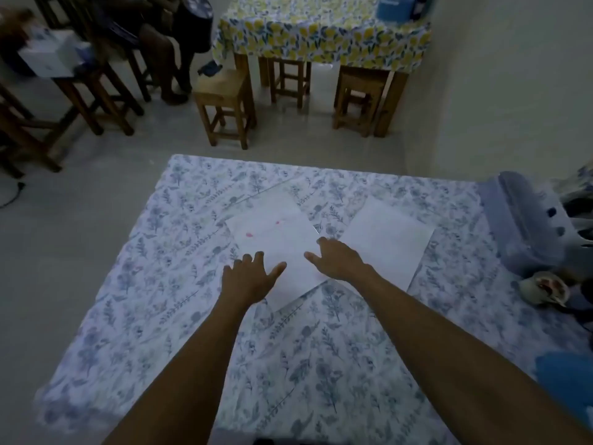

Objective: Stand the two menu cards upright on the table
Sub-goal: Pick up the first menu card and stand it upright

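Observation:
Two white menu cards lie flat on the table with the blue floral cloth (192, 316). The left card (276, 232) carries small pink marks and sits at a slant. The right card (386, 239) is plain white and lies apart from it. My left hand (248, 277) rests palm down at the left card's near left corner, fingers spread. My right hand (337, 260) hovers over or touches the same card's near right edge, fingers apart. Neither hand holds anything.
A pale blue plastic basket (523, 226) lies at the table's right edge, with a small round object (544, 289) in front of it. Beyond the table stand wooden stools (224, 104), a table with a lemon-print cloth (321, 30), and a seated person's legs (167, 65).

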Available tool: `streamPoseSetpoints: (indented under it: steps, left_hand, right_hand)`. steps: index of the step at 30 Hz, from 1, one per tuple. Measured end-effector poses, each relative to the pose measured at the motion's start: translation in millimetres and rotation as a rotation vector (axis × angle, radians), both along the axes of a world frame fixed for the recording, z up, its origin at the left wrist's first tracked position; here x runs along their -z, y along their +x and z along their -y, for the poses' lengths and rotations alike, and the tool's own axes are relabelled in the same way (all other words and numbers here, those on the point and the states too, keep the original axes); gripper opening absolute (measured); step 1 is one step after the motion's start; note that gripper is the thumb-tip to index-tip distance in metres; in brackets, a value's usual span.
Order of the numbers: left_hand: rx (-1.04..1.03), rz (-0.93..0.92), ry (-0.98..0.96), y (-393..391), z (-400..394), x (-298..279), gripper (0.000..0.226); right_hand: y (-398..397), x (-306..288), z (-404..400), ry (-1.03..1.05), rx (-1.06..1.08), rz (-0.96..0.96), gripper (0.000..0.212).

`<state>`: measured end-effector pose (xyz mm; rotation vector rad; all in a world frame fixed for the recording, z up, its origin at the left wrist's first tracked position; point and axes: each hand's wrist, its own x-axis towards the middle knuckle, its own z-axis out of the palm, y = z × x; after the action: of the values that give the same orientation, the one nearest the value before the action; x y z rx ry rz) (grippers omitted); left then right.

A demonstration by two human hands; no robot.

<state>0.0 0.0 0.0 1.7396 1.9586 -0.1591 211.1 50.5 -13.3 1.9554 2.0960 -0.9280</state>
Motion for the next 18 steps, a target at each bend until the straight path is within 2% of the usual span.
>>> streamPoseSetpoints:
  steps: [3,8,11,15,18]
  left_hand:
    - [-0.156,0.168,-0.082,-2.4,1.2,17.7,0.097]
    - [-0.188,0.296,-0.073,6.4,6.0,37.1,0.084]
    - [-0.394,0.432,-0.058,12.7,6.0,38.0,0.088]
    - [-0.585,0.583,-0.036,11.3,6.5,36.7,0.068]
    - [-0.662,0.632,-0.035,-3.0,8.8,38.6,0.063]
  right_hand:
    - [-4.6,13.0,-2.5,-0.032,0.090,0.036,0.071]
    - [-15.7,24.8,0.3,0.029,0.136,0.094,0.069]
    - [-18.6,27.1,-1.5,0.037,0.166,0.117,0.068]
    - [-15.1,29.4,-3.3,0.007,0.210,0.079,0.076]
    - [-6.9,25.8,-6.2,-0.102,0.288,0.002,0.080]
